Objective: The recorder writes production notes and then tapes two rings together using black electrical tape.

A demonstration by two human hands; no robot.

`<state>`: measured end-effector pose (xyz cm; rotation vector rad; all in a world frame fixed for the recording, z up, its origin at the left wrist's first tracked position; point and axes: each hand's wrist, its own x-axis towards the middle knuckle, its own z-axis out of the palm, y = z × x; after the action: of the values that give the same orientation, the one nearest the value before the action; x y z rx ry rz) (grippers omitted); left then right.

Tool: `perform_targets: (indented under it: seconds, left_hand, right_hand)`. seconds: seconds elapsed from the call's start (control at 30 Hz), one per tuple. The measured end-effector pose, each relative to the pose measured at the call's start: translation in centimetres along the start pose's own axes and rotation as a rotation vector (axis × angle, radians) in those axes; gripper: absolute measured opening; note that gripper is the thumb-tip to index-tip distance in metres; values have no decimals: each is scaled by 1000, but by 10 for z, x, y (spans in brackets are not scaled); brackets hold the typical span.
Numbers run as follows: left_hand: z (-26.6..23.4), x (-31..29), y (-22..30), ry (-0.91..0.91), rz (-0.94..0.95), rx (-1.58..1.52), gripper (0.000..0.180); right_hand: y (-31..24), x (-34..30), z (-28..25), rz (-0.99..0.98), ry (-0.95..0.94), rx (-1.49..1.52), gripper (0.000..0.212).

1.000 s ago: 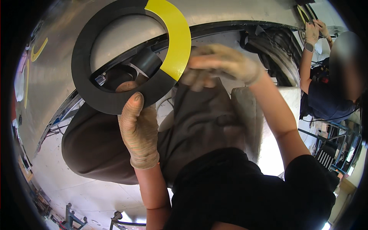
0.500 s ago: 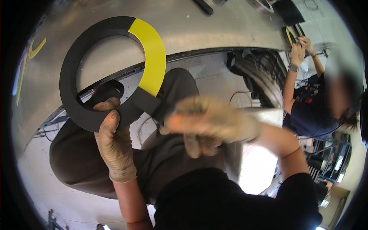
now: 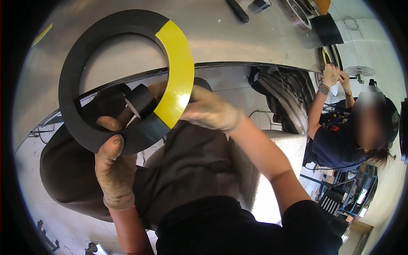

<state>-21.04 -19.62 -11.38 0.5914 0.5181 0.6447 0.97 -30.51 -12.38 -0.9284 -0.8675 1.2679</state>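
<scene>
A large flat black ring (image 3: 71, 85) with a yellow section (image 3: 179, 76) on its right side is held up in front of me, over the table's near edge. My left hand (image 3: 114, 165), gloved, is closed on the ring's bottom, thumb in front and fingertips showing inside the opening. Through the opening I see a roll of black tape (image 3: 142, 101). Smooth black tape (image 3: 154, 129) lies across the ring below the yellow section. My gloved right hand (image 3: 210, 109), somewhat blurred, reaches behind the yellow section. Its fingers show beside the tape roll, closed on it; the ring partly hides them.
A metal-topped table (image 3: 221, 40) spans the far side. On it are a black-handled tool (image 3: 238, 10), a small dark roll (image 3: 260, 5) and a black cylinder (image 3: 326, 29). A striped dark cloth (image 3: 284, 91) hangs right of my knees. At the right, another person (image 3: 340, 123) handles a similar ring.
My right hand has carried the tape roll from outside the ring's lower right to behind it, so the roll shows in the opening. The ring has come slightly nearer; my left hand keeps its hold.
</scene>
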Motion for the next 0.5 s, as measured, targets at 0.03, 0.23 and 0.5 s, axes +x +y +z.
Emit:
perform_targets:
  seconds: [0.03, 0.23, 0.5]
  left_hand:
    - [-3, -2, 1, 34, -16, -57, 35]
    - [15, 1, 10, 2, -13, -76, 32]
    - [0, 8, 10, -145, -44, -210, 32]
  right_hand:
    - [-28, -6, -3, 315, -7, -202, 56]
    - [-121, 11, 39, 567, 131, -362, 44]
    - [-114, 46, 53, 693, -112, -418, 23]
